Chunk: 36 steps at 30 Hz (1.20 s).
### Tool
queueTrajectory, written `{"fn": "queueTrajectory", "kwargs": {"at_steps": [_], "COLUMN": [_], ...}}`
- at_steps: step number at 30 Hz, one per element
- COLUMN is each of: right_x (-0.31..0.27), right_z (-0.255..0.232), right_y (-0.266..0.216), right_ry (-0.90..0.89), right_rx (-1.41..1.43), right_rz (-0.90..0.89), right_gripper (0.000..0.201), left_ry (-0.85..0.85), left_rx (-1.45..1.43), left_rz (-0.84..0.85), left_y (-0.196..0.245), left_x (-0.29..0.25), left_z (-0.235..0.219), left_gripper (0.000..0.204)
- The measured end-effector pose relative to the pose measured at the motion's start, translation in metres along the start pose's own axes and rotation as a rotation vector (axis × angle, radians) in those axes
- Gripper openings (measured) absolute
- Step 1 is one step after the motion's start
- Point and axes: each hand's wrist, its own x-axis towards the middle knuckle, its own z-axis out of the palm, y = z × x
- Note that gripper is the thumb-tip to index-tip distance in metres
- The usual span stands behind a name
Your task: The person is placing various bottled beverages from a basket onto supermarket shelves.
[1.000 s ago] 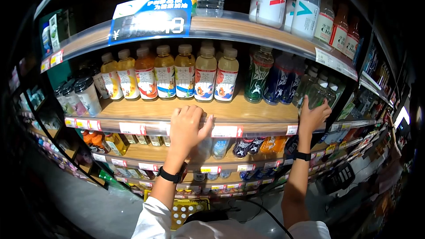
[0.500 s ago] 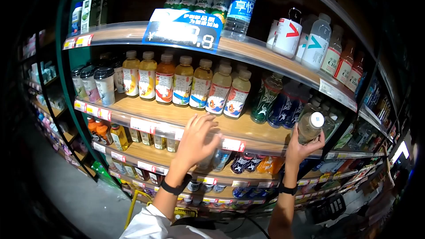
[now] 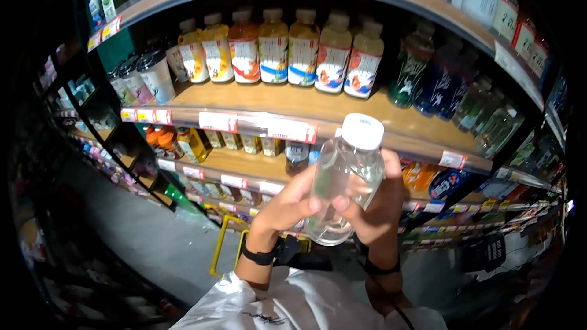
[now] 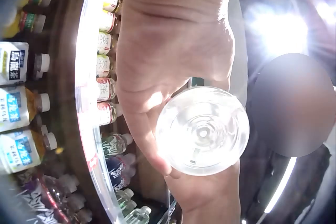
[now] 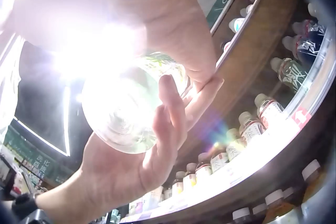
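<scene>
A clear bottle with a white cap [image 3: 347, 174] is held between both hands in front of the shelf, its cap tilted up. My left hand [image 3: 292, 203] grips its left side, thumb across the front. On the other side my right hand [image 3: 380, 208] holds it, with that thumb also on the front. The left wrist view looks at the round base of the bottle [image 4: 203, 131], with the left hand [image 4: 170, 50] against it. Glare washes out part of the bottle [image 5: 123, 111] in the right wrist view, where the right hand [image 5: 176, 24] reaches round it.
Tea bottles [image 3: 273, 49] stand in a row on the middle shelf [image 3: 244, 99], with lidded cups [image 3: 155, 77] at its left end. Dark bottles and clear bottles [image 3: 474, 107] stand to the right. Below, a yellow basket frame [image 3: 219, 245] is near the floor.
My right hand has brought the bottle from the right end of the shelf toward the body. The left hand has left the shelf edge and taken hold of it. The view has shifted.
</scene>
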Motion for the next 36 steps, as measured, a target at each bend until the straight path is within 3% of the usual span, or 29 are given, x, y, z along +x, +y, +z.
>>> {"fn": "queueTrajectory", "kwargs": {"at_steps": [2,4,8,10,11,15,18,20,21,24,26,28,31,36], "right_x": [0.0,-0.001,-0.007,-0.011,-0.013,-0.01,-0.012,-0.013,-0.015,-0.011,-0.012,-0.01,-0.008,-0.011], "right_z": [0.003,0.005,0.007,0.004,0.004,0.005,0.006,0.008,0.006,0.0,0.003,0.007,0.003,0.005], "right_y": [0.003,0.008,0.018,0.03,0.032,0.022,0.032,0.033,0.039,0.055,0.059,0.054,0.043,0.039], "right_ry": [-0.019,0.041,0.123,0.146,0.186,0.108,0.177,0.196,0.184,0.146,0.162,0.187,-0.025,-0.012], "right_rx": [-0.088,-0.202,-0.069,-0.378,-0.293,-0.073,-0.001,0.14,0.13,0.168,0.421,0.501,0.595,0.638], "right_rz": [-0.051,-0.104,-0.003,-0.086,0.013,0.019,0.059,0.093,0.096,0.112,0.176,0.193,0.184,0.245], "right_gripper": [0.073,0.069,0.063,0.057,0.058,0.062,0.062,0.061,0.061,0.071,0.078,0.084,0.096,0.105], "left_ry": [0.112,0.128,0.198,0.261,0.298,0.378,0.381,0.422,0.44,0.421,0.446,0.465,0.478,0.534], "left_rx": [0.071,0.072,0.015,0.148,0.145,0.213,0.259,0.333,0.225,0.242,0.235,0.167,0.22,0.287], "left_rz": [0.007,0.121,0.0,0.044,0.048,0.069,0.079,-0.006,0.063,0.008,-0.011,0.021,0.05,0.104], "left_y": [-0.004,-0.009,0.005,0.005,0.004,0.005,0.004,0.001,0.007,0.01,0.01,0.014,0.021,0.018], "left_x": [-0.002,0.006,0.007,0.01,0.012,0.015,0.013,0.01,0.013,0.009,0.005,0.004,0.003,0.003], "left_z": [0.005,0.006,0.019,0.027,0.032,0.04,0.04,0.034,0.039,0.032,0.033,0.036,0.043,0.046], "left_gripper": [0.093,0.077,0.06,0.052,0.049,0.049,0.049,0.05,0.048,0.045,0.04,0.033,0.025,0.021]}}
